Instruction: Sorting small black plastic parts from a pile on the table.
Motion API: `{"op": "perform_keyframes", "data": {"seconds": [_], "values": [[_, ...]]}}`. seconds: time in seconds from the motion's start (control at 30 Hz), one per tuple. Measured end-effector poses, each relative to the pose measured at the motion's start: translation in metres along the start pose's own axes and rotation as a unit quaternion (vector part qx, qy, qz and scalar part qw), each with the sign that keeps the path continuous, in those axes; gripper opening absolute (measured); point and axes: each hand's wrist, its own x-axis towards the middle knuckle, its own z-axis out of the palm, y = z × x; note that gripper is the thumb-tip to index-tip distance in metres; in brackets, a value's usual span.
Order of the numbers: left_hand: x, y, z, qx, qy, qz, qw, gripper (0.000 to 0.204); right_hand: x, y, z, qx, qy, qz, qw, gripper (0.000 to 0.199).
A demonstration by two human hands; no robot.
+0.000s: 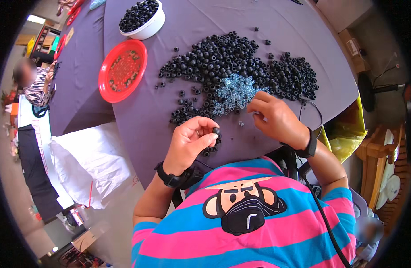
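Between thumb and forefinger, my left hand point(191, 141) pinches a round black bead point(216, 131) near the table's front edge. A few more black beads point(208, 150) lie just below those fingers. My right hand point(279, 117) is at the edge of a heap of small, clear pale-blue pieces point(234, 93). Its fingers are curled together; what they hold, if anything, is too small to make out. Behind and around the blue heap spreads a large pile of black beads with holes point(219, 56). One loose pale-blue piece point(241, 123) sits between my hands.
A red plate point(106, 85) with a patterned centre lies at the left, below a white tub point(152, 24) full of black beads. Grey cloth point(299, 27) covers the table. A black cable and a yellow bag point(350, 134) are at the right. Another person point(38, 85) sits far left.
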Motion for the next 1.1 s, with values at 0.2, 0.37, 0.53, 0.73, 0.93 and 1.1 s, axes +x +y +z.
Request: {"op": "perform_keyframes", "data": {"seconds": [0.2,0.37,0.53,0.73,0.93,1.1], "values": [[0.008,-0.002,0.006,-0.102,0.007,-0.071,0.992,0.015,-0.006,-0.036,-0.003,0.29,0.002,0.07,0.954,0.017],[0.011,-0.01,0.012,-0.161,0.012,-0.103,0.982,0.016,0.001,-0.049,0.015,0.361,0.026,0.116,0.925,0.02],[0.01,-0.013,0.011,-0.152,-0.003,-0.108,0.983,0.016,0.004,-0.044,0.017,0.348,0.04,0.115,0.929,0.02],[0.012,-0.017,0.014,-0.181,0.028,-0.118,0.976,0.015,0.001,-0.049,0.019,0.358,0.026,0.123,0.925,0.02],[0.012,-0.019,0.01,-0.163,0.022,-0.103,0.981,0.016,0.003,-0.049,0.025,0.328,0.062,0.091,0.938,0.022],[0.011,-0.021,0.009,-0.175,0.023,-0.117,0.977,0.016,0.0,-0.04,0.029,0.323,0.077,0.099,0.938,0.024]]}}
